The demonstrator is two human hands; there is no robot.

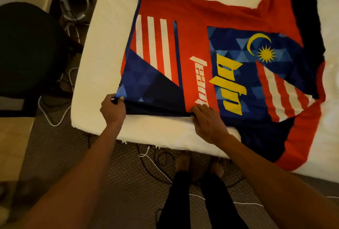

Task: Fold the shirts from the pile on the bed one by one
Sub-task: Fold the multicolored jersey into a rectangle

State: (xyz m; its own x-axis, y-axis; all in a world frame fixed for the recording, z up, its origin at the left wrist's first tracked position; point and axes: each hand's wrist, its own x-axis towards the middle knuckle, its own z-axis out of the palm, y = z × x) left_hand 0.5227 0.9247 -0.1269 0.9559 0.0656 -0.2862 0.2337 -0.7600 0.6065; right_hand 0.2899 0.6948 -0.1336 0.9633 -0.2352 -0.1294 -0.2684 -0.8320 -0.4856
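The red-and-blue shirt [192, 45] lay flat on the bed [102, 45], by its near edge. The left hand [112, 108] pinched the hem corner; the right hand [208, 118] seemingly gripped the same side midway, likely readying that side to fold over.

This is a bedroom, probably in a home: a bed [102, 60] with a white sheet stands on patterned carpet [69, 155]. Loose cables [75, 15] lie on the floor near a dark chair [27, 49].
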